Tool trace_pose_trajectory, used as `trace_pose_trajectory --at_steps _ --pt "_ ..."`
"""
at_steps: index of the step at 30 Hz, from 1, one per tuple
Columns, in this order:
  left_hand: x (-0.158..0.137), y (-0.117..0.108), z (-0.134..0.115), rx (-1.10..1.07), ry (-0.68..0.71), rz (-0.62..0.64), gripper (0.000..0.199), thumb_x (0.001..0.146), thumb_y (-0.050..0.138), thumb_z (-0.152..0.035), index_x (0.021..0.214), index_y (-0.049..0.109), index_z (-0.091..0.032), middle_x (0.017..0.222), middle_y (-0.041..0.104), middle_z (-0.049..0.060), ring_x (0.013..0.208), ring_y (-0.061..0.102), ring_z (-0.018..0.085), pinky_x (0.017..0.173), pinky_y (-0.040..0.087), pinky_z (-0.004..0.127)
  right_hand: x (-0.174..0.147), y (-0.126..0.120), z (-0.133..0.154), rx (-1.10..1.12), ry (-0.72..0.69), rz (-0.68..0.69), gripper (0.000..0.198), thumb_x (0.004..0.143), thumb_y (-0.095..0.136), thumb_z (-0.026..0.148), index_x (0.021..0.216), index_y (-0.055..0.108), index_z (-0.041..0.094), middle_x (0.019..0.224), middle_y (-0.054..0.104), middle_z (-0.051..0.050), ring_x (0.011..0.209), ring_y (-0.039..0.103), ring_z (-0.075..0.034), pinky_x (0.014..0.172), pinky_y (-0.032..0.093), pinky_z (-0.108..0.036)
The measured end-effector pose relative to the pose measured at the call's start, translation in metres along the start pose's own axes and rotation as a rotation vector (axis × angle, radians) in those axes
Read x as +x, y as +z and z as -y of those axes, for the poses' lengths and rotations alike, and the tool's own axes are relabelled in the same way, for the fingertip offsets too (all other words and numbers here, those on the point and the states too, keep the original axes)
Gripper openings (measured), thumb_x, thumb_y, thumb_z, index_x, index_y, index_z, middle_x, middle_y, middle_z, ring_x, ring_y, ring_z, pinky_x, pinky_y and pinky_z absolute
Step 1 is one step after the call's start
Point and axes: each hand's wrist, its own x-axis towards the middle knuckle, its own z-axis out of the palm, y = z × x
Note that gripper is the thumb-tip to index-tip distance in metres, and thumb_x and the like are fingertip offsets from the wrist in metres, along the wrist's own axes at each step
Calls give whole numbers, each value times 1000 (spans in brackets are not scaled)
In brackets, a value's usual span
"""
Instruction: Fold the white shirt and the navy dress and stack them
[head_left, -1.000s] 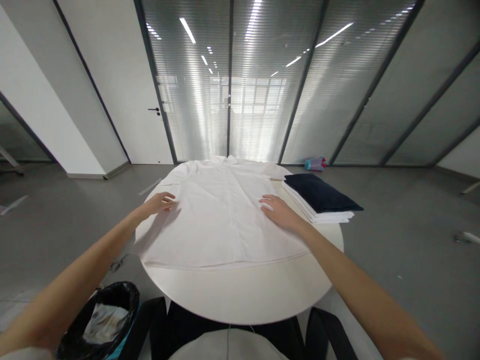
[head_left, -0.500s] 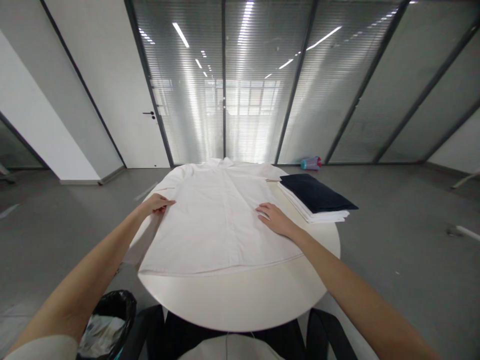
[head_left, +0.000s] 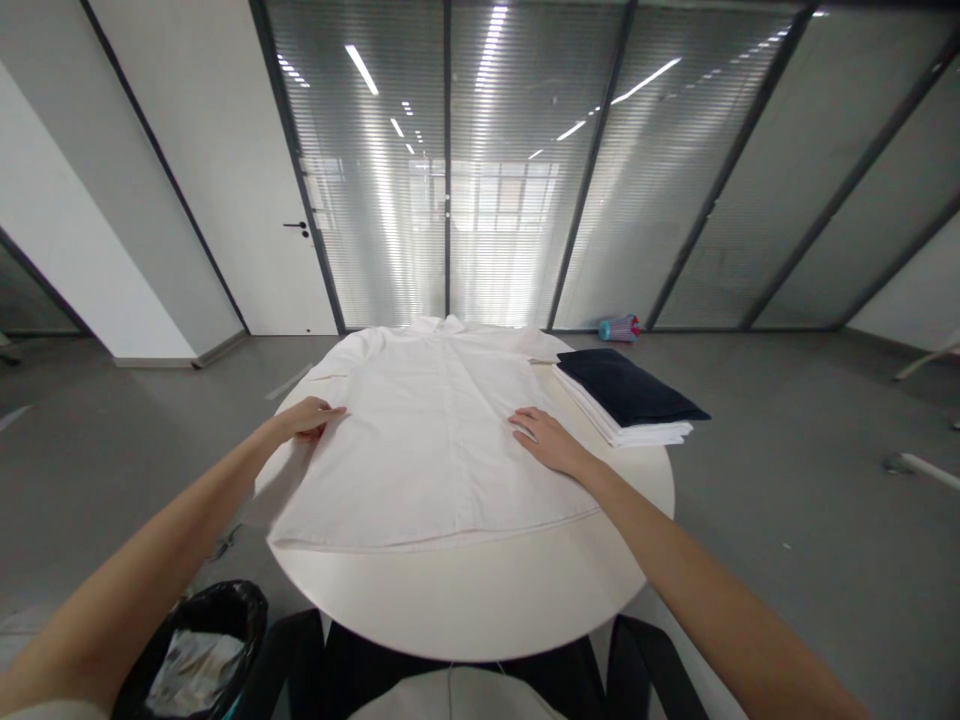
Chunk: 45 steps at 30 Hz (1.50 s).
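A white shirt (head_left: 412, 450) lies spread out on a round white table (head_left: 480, 600), its collar at the far edge and its hem towards me. At the shirt's left side edge, my left hand (head_left: 311, 415) pinches the fabric between thumb and fingers. My right hand (head_left: 549, 440) rests flat on the right part of the shirt, fingers stretched out and holding nothing. Beyond it, to the right, sits a folded dark navy cloth (head_left: 630, 387) on top of folded white cloths (head_left: 649, 434).
A bin with a black liner (head_left: 225, 610) stands on the floor at lower left, with crumpled material inside. Black chair armrests (head_left: 652, 660) flank the table's near edge. A blue and pink object (head_left: 619, 328) lies on the floor by the glass partition (head_left: 502, 200).
My left hand has shifted slightly down and left with the shirt's side edge. My right hand stays flat on the fabric.
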Motion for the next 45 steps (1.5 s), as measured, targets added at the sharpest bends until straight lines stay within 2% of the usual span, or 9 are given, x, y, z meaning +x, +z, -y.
trace_pose_trajectory --at_steps 7,10,13,17,21,25,28,40,45 --pt "-50 -4 8 -72 -86 136 54 57 80 -64 73 54 -19 55 42 -6 47 40 9 45 33 21 1 0 2 -27 36 12 38 100 45 32 131 62 20 138 57 -14 130 54 -28 113 41 -47" --pt "-67 -3 16 -98 -122 197 68 57 82 -64 103 60 -18 59 49 -6 49 47 12 49 40 22 0 0 4 -29 38 17 38 100 44 32 131 62 19 138 56 -15 130 53 -28 114 41 -46" --pt "-88 0 23 -97 -132 192 104 58 82 -66 140 43 -15 59 51 -7 52 53 15 50 43 24 1 0 3 -30 34 17 38 100 44 32 131 62 19 139 56 -16 131 53 -29 113 41 -48" --pt "-122 5 29 -149 -45 259 121 66 80 -63 159 14 -24 67 58 -5 50 55 14 47 43 23 1 1 3 -30 39 14 37 100 44 32 131 62 21 139 56 -14 130 54 -28 112 42 -48" --pt "-145 4 32 -136 19 306 120 72 79 -58 161 3 -33 71 63 -4 48 56 13 46 47 23 0 1 3 -29 36 9 37 100 44 31 130 62 20 137 57 -13 129 55 -27 112 42 -46" --pt "-156 -2 40 -94 36 459 98 79 71 -61 159 25 -28 64 65 -1 57 66 20 48 51 25 0 2 2 -32 38 13 37 100 44 31 131 62 20 137 57 -13 129 54 -27 112 41 -45" --pt "-159 -4 45 -96 31 492 92 79 70 -63 155 34 -26 67 68 2 64 70 23 53 55 27 0 2 2 -25 37 11 37 100 44 31 130 62 19 137 57 -14 129 54 -28 112 42 -46" --pt "-158 0 47 -107 15 549 104 75 75 -62 158 27 -20 69 72 4 63 71 24 57 56 30 0 -2 7 -29 54 31 40 101 42 34 133 62 20 140 57 -15 132 52 -27 114 40 -45" --pt "-158 -4 47 -63 21 577 110 78 71 -65 161 14 -21 69 72 3 63 72 25 57 58 31 -2 -7 -11 -142 134 70 59 101 38 53 145 53 18 157 41 -14 148 34 -32 121 26 -51"
